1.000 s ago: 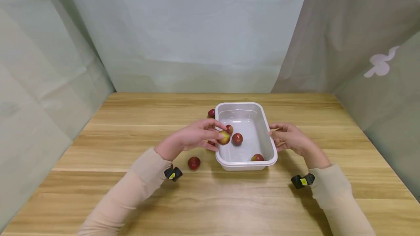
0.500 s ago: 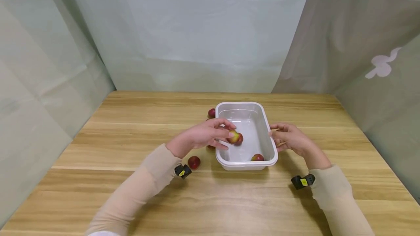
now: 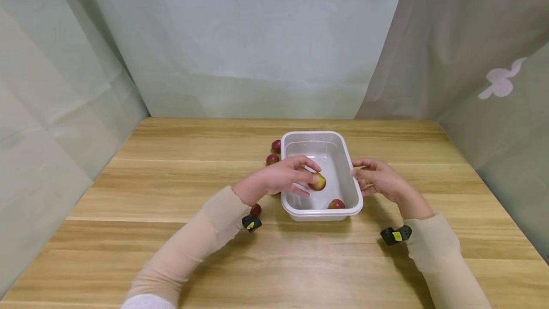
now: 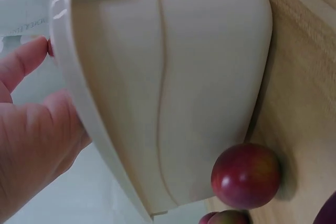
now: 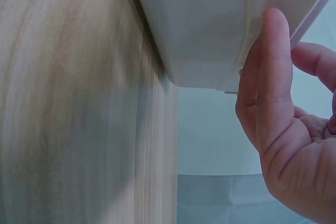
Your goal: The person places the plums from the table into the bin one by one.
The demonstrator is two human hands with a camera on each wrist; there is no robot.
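Note:
A white plastic tub (image 3: 317,134) stands on the wooden table. My left hand (image 3: 310,179) reaches over its left rim and pinches a red-yellow plum (image 3: 319,183) above the tub's floor. One more plum (image 3: 336,204) lies in the tub's near corner. My right hand (image 3: 364,175) rests against the tub's right wall, fingers loosely bent. In the right wrist view the thumb (image 5: 268,77) lies along the tub's outer wall (image 5: 210,24). The left wrist view shows the tub's outer wall (image 4: 173,77), my left hand (image 4: 31,124) above the rim, and a plum (image 4: 245,176) beside the tub.
Two plums (image 3: 276,146) (image 3: 272,159) lie on the table left of the tub's far end. A third plum (image 3: 256,209) shows partly behind my left wrist. Pale curtains close in the table on three sides.
My left hand has carried the plum rightward from the tub's left rim to over its middle, hiding the plums there. The right hand has stayed at the right wall.

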